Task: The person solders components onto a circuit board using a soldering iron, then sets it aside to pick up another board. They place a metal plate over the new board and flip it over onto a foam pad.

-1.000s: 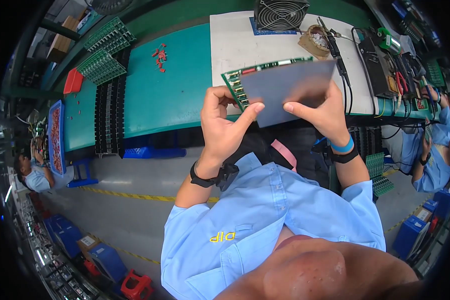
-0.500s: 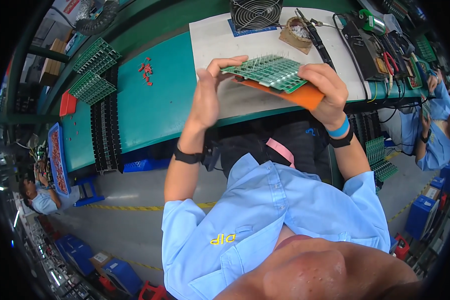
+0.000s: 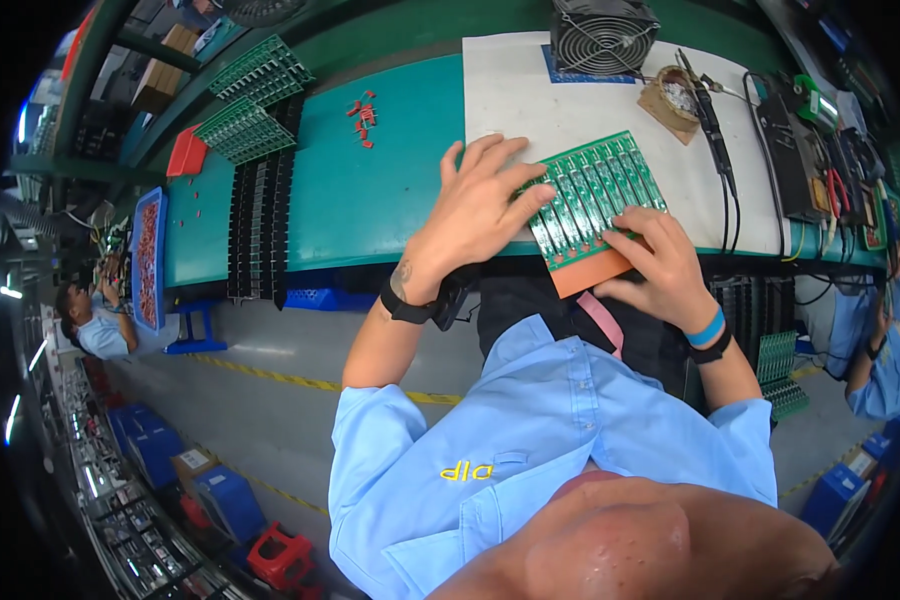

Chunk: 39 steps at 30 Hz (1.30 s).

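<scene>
Head view: both hands, left (image 3: 475,205) and right (image 3: 660,262), press flat on green circuit panel (image 3: 595,190).

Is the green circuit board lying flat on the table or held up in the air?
Flat: the board lies on the white mat, both hands pressing it.

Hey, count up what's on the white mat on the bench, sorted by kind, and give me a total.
Green circuit panel on an orange backing: 1
Grey fan: 1
Soldering iron: 1
Brown sponge holder: 1
Hands pressing the panel, left and right: 2
Total: 6
</scene>
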Each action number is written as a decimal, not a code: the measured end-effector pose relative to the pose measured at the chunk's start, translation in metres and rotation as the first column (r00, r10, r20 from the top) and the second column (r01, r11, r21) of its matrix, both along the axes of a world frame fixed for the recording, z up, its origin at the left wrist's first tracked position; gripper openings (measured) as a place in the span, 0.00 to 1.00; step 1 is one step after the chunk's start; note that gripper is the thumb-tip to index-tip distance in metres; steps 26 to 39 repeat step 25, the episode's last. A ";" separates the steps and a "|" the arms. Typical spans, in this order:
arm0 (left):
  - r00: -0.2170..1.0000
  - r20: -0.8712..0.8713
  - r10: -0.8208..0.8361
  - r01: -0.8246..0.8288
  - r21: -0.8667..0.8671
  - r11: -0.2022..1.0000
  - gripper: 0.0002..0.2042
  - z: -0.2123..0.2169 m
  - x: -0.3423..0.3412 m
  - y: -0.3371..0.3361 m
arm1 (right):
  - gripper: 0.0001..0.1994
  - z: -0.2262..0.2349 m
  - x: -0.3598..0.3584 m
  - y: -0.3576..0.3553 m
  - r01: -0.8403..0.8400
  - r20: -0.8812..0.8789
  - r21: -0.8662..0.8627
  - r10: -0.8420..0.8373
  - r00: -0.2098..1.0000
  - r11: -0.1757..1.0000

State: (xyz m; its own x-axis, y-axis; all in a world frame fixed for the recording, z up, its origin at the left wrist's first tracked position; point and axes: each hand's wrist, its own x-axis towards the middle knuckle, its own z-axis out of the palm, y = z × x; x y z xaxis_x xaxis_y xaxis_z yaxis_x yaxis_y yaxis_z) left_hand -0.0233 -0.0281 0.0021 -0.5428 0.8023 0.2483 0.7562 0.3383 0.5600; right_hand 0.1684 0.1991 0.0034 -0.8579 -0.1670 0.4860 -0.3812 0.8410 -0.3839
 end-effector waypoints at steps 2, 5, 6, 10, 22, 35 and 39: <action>0.997 -0.072 -0.006 0.003 -0.052 0.999 0.24 0.005 0.001 0.001 | 0.23 -0.003 -0.003 0.006 -0.023 -0.008 -0.003 0.022 1.000 1.000; 0.993 -0.112 -0.024 0.012 -0.104 0.994 0.26 0.011 -0.001 0.008 | 0.24 -0.005 0.003 0.008 -0.012 0.003 -0.009 0.012 1.000 1.000; 0.992 -0.129 -0.019 0.003 -0.123 0.992 0.28 0.014 -0.005 0.012 | 0.24 -0.005 -0.001 0.004 0.009 -0.002 -0.024 -0.009 1.000 1.000; 0.973 -0.229 -0.022 -0.026 -0.204 0.979 0.33 0.022 -0.028 0.034 | 0.24 -0.008 -0.031 -0.015 0.115 -0.043 -0.059 -0.118 0.992 0.992; 0.994 -0.108 -0.001 -0.030 -0.284 0.958 0.42 0.024 -0.044 0.054 | 0.23 -0.015 -0.050 0.012 0.047 0.078 -0.988 -0.213 0.974 -0.145; 0.976 -0.220 -0.007 -0.058 -0.286 0.956 0.44 0.020 -0.045 0.050 | 0.28 -0.029 -0.056 0.045 -0.088 -0.007 -0.761 -0.127 0.992 -0.643; 0.976 -0.220 -0.007 -0.058 -0.286 0.956 0.44 0.020 -0.045 0.050 | 0.28 -0.029 -0.056 0.045 -0.088 -0.007 -0.761 -0.127 0.992 -0.643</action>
